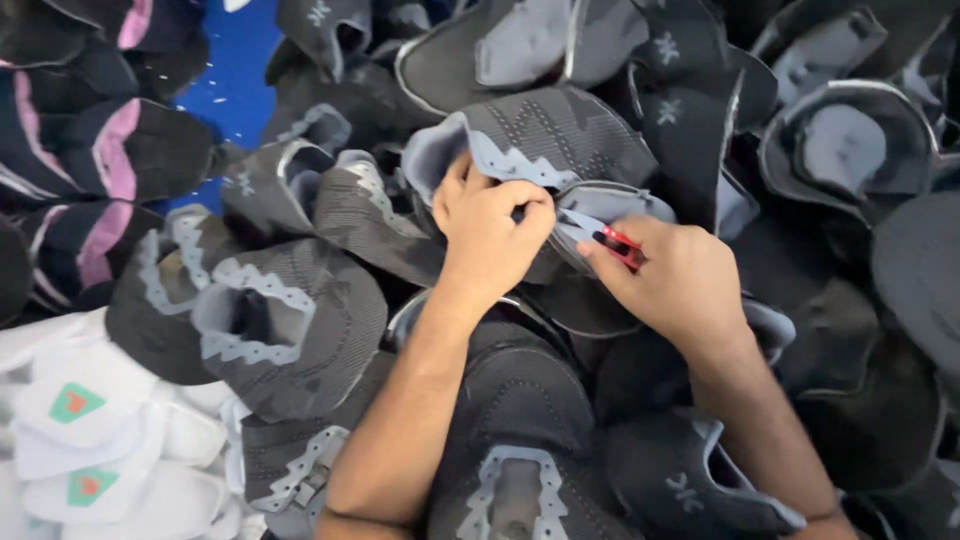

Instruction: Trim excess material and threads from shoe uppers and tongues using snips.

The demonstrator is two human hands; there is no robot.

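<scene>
Centre: dark grey knitted shoe upper [560,140] pinched by left hand [490,235]; right hand [675,285] grips small red-handled snips [615,243] at its edge. Trimming apparently underway; matching uppers piled all around.

The left hand [492,232] grips the edge of a dark gray shoe top [545,140]. The right hand [672,280] holds small red snips [620,246] at that edge, maybe touching it. More gray shoe tops [290,320] lie around. White ones [90,430] sit nearby.
</scene>
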